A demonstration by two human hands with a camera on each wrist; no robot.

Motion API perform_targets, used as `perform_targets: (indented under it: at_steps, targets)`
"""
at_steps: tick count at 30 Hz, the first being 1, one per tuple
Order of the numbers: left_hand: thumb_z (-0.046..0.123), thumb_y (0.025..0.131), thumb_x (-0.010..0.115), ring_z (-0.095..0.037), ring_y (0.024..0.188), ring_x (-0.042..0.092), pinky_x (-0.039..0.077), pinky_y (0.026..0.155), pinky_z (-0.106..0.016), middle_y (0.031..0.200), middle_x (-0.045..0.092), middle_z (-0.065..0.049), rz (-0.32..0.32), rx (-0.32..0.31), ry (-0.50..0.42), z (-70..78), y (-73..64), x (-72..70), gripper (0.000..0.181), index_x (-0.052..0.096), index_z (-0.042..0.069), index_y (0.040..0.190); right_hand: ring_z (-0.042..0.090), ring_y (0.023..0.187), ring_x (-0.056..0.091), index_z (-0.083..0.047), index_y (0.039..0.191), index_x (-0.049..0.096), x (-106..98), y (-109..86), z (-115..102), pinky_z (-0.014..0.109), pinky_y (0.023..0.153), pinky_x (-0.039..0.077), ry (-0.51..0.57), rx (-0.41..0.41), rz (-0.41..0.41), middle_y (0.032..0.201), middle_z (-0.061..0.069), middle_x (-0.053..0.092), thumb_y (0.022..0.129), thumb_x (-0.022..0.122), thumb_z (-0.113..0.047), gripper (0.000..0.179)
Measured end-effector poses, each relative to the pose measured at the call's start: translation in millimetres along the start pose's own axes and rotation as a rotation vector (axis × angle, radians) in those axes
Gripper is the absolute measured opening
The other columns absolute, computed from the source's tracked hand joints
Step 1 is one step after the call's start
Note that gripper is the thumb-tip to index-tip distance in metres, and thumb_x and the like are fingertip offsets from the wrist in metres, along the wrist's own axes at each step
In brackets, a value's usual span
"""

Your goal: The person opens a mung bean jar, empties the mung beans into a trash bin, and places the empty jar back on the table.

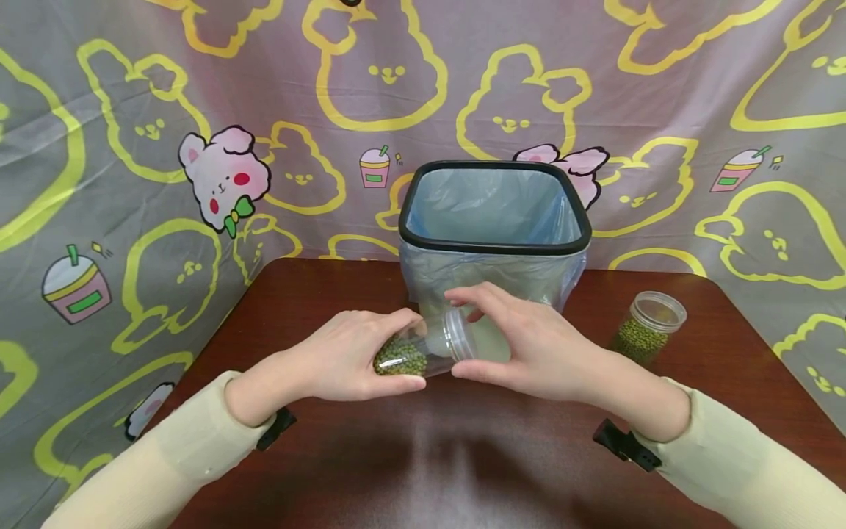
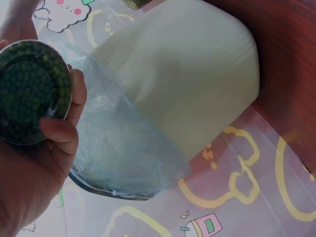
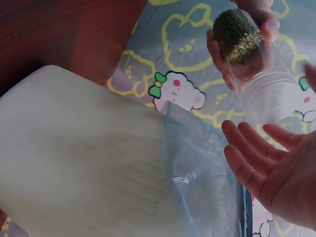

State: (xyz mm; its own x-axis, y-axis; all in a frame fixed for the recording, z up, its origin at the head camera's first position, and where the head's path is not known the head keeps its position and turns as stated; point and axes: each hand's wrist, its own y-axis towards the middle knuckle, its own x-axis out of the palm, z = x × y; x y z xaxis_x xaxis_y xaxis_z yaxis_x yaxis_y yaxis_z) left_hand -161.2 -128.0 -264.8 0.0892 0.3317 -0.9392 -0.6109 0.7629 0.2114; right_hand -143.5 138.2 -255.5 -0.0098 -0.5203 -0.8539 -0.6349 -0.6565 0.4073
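Observation:
My left hand (image 1: 344,356) grips a clear jar (image 1: 432,360) partly filled with green beans (image 1: 399,360). The jar lies tilted over the table, its base toward my left palm and its clear lid (image 1: 457,336) toward the right. In the left wrist view the round jar base (image 2: 29,89) faces the camera, with beans showing through it. Around the lid end, my right hand (image 1: 545,342) has its thumb and fingers spread apart. The right wrist view shows those fingers (image 3: 256,153) extended, close by the lid and not curled round it.
Behind the hands stands a pale bin (image 1: 496,248) with a black rim and a bluish plastic liner. A second lidded jar of green beans (image 1: 641,334) is on the dark wooden table (image 1: 317,294) to the right. Patterned cloth (image 1: 277,88) hangs around the table.

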Motion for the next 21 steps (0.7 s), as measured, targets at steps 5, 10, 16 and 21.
perform_targets:
  at_steps: [5, 10, 16, 21]
  targets:
    - [0.057, 0.085, 0.066, -0.001, 0.069, 0.053, 0.045, 0.061, -0.025, 0.082, 0.057, 0.018, -0.001, 0.003, 0.003, -0.2, -0.5, -0.1, 0.051, 0.056, 0.019, 0.118, 0.006, 0.100, 0.060, -0.019, 0.141, 0.045, -2.3, 2.3, -0.2, 0.035, 0.076, 0.049, 0.009, 0.081, -0.037, 0.121, -0.007, 0.059, 0.092, 0.064, -0.044, 0.059]
    - [0.057, 0.085, 0.065, 0.000, 0.069, 0.052, 0.045, 0.060, -0.025, 0.082, 0.057, 0.018, -0.004, 0.003, 0.001, -0.3, -1.0, -0.2, 0.052, 0.056, 0.019, 0.119, 0.004, 0.088, 0.060, -0.019, 0.135, 0.052, -3.0, 4.6, -1.5, 0.032, 0.071, 0.048, 0.028, 0.141, -0.068, 0.104, -0.011, 0.064, 0.093, 0.063, -0.045, 0.051]
    - [0.058, 0.085, 0.065, 0.000, 0.069, 0.052, 0.045, 0.059, -0.024, 0.082, 0.057, 0.018, -0.007, 0.005, 0.005, -0.3, -1.3, -0.3, 0.052, 0.056, 0.020, 0.119, 0.003, 0.082, 0.058, -0.020, 0.128, 0.058, -1.3, 4.0, -1.9, 0.029, 0.065, 0.047, 0.019, 0.136, -0.067, 0.093, -0.014, 0.063, 0.089, 0.066, -0.048, 0.049]
    - [0.057, 0.084, 0.066, 0.000, 0.070, 0.053, 0.045, 0.060, -0.024, 0.084, 0.058, 0.017, 0.001, 0.007, 0.019, -0.9, -1.9, -0.1, 0.052, 0.056, 0.019, 0.119, 0.003, 0.088, 0.058, -0.019, 0.131, 0.056, -1.1, 3.0, -0.4, 0.027, 0.064, 0.047, 0.008, 0.075, -0.045, 0.103, -0.013, 0.062, 0.086, 0.072, -0.046, 0.055]
